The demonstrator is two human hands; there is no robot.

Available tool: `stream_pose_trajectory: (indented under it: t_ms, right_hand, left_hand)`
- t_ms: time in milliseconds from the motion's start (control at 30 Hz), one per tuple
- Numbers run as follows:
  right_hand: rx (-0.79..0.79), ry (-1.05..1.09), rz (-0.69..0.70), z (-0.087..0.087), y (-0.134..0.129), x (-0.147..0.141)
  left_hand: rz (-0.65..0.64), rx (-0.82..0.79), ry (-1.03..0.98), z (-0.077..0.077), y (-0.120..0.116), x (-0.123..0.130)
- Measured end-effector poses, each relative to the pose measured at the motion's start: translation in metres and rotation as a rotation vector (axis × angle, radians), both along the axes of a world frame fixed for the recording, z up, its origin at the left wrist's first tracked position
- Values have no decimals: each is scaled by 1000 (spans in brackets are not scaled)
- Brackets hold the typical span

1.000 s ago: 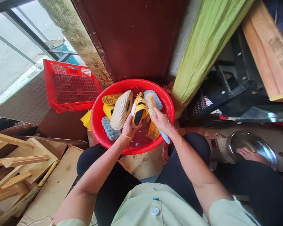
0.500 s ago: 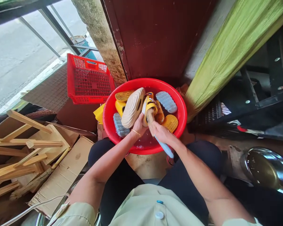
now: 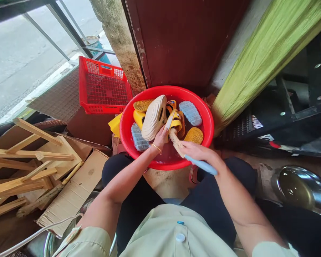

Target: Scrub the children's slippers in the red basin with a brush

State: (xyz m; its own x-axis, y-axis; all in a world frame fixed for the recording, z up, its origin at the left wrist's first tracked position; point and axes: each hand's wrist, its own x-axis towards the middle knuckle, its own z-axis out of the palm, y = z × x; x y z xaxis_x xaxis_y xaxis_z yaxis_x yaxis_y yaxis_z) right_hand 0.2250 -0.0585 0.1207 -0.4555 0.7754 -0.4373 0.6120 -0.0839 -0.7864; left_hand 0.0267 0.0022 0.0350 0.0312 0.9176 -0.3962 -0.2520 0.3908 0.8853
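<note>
A red basin of dark water holds several sandals, among them a large cream one sole outward, blue ones and a yellow one at the right. My left hand is closed on a yellow sandal with a pale sole, tilted over the basin's middle. In my right hand is a brush with a blue handle; its pale bristles touch the held sandal near its lower end.
Behind the basin at the left sits a red crate. Wooden stool legs and flattened cardboard lie at the left. A shiny metal bowl stands at the right. A green cloth hangs behind.
The held yellow sandal has turned, with its pale sole edge now more upright. My right hand has moved slightly right, and the brush handle has swung to point more to the right.
</note>
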Motion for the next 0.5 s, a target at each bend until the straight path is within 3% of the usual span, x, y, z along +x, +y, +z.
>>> stream_pose_trajectory:
  t_ms: [67,167,267,367,500]
  right_hand:
    - [-76,51,-60,8,-7,28]
    - [-9,110,-325,18,-6,60]
    - [91,157,-537,26,1,66]
    - [129,187,-585,31,8,55]
    - [150,186,-567,31,15,45]
  left_hand:
    - [-20,132,160,3,0,0]
    - [-82,350,326,14,-12,5]
    - [-324,481,380,21,-32,20]
    - [-538,464,474,14,-48,42]
    - [-606,352,603,-7,-54,57]
